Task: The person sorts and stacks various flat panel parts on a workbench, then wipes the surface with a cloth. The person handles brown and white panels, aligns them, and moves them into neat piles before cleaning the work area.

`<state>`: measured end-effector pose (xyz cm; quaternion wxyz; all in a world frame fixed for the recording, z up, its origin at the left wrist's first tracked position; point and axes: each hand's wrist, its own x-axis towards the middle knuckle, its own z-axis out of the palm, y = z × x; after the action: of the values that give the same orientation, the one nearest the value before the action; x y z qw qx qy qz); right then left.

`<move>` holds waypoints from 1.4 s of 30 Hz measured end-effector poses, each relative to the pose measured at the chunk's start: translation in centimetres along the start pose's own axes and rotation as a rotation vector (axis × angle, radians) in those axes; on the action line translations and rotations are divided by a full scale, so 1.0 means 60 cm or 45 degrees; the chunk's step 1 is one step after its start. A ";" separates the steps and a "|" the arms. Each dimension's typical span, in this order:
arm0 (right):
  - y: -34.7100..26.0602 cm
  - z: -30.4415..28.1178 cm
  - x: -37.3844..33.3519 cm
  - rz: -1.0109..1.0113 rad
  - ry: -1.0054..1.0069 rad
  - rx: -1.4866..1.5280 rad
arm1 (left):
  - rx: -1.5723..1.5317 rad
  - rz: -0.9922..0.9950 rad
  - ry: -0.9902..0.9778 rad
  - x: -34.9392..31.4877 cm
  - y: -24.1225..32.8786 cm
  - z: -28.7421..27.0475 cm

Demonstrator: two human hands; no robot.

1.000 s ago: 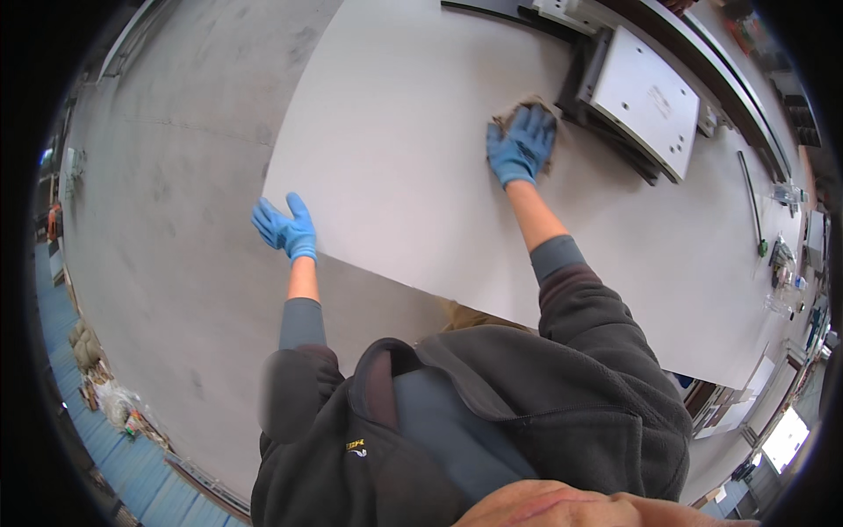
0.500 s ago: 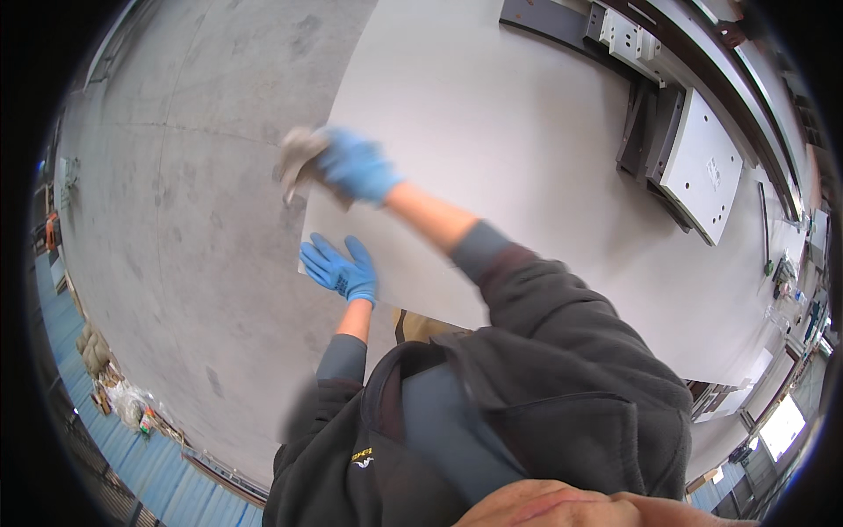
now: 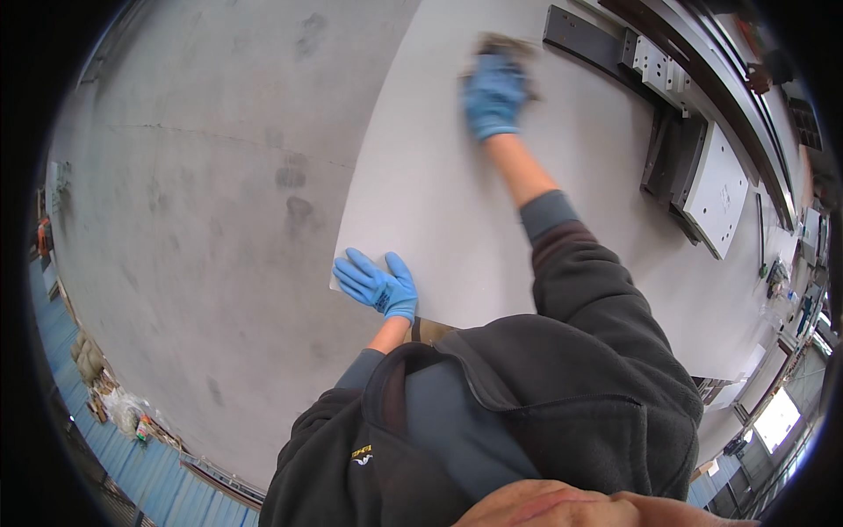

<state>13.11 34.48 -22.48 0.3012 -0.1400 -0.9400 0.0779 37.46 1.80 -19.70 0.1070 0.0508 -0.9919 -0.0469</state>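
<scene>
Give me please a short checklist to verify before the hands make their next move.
1. Both hands wear blue gloves: ok.
2. Right hand has the cloth: ok, though blurred.
3. Left hand free of objects: ok, fingers spread near the table corner.
4. Left hand pressing on the table: cannot tell.
5. Table free of parts: not ok, a dark bar and white plate are there.
6. Cloth clean: cannot tell.

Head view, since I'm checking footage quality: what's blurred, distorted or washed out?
Head view: the right hand and cloth are smeared; the left hand is clearer; the beam at upper right looks bowed, likely by the lens; a bright panel at lower right washes out.
</scene>
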 end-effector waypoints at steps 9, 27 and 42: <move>-0.411 -0.075 -0.065 0.339 -1.148 1.379 | -0.001 0.014 -0.018 -0.002 -0.008 -0.001; 0.013 0.111 0.219 -0.221 -0.360 -0.194 | -0.134 -0.019 -0.167 0.007 -0.005 -0.009; -0.396 -0.337 -0.478 -0.946 -0.674 0.618 | -1.220 0.026 0.221 0.050 -0.197 -0.111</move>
<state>42.22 4.31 -16.32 0.0841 0.3018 -0.9251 0.2145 37.06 -10.78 -13.84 0.2013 -0.0102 -0.8465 -0.4927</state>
